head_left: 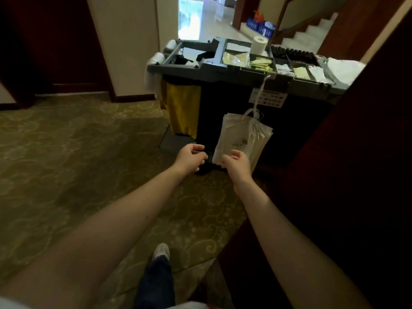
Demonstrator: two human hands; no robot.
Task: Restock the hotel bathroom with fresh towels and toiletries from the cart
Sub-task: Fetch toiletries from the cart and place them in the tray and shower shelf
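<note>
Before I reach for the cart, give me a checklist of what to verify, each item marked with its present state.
1. Left hand free: ok, fingers loosely curled, holding nothing.
2. Right hand free: ok, also holding nothing.
3. Cart in front, its top uncovered: ok.
4. Toilet paper roll on the cart top: ok, standing upright.
5. Toiletries stocked: cannot tell; yellow packets fill one compartment, but their contents are unreadable.
6. Fresh towels on hand: cannot tell; white fabric lies at the cart's right end, but its kind is unclear.
</note>
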